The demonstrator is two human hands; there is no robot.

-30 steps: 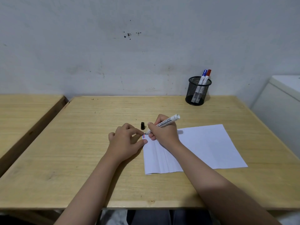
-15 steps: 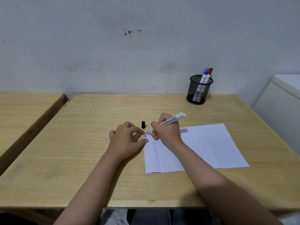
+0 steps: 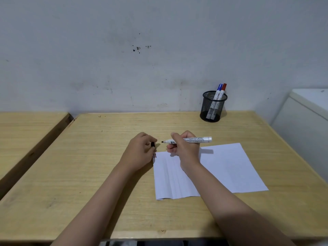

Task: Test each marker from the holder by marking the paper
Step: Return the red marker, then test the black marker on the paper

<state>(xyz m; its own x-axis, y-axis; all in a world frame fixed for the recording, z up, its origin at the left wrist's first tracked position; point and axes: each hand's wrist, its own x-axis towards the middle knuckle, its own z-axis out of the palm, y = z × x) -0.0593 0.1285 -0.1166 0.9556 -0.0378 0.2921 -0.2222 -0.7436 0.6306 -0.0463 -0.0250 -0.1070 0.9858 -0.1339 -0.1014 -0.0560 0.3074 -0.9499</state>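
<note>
My right hand (image 3: 184,148) holds an uncapped white marker with a black tip (image 3: 196,139), level above the table, tip pointing left. My left hand (image 3: 140,151) pinches the small black cap (image 3: 152,144) just left of that tip, a short gap apart. The white paper (image 3: 221,167) lies under my right wrist, with short blue, red and black strokes (image 3: 155,155) at its top left corner. A black mesh holder (image 3: 213,107) stands at the back right of the table with a blue-capped marker (image 3: 218,92) and a red-capped marker (image 3: 223,91) in it.
The wooden table (image 3: 88,174) ends at a grey wall behind. A second wooden table (image 3: 26,125) adjoins on the left across a narrow gap. A white cabinet (image 3: 305,125) stands close at the right.
My right hand lifted the marker off the paper and turned it level. My left hand left the paper's corner and picked the black cap up from the table.
</note>
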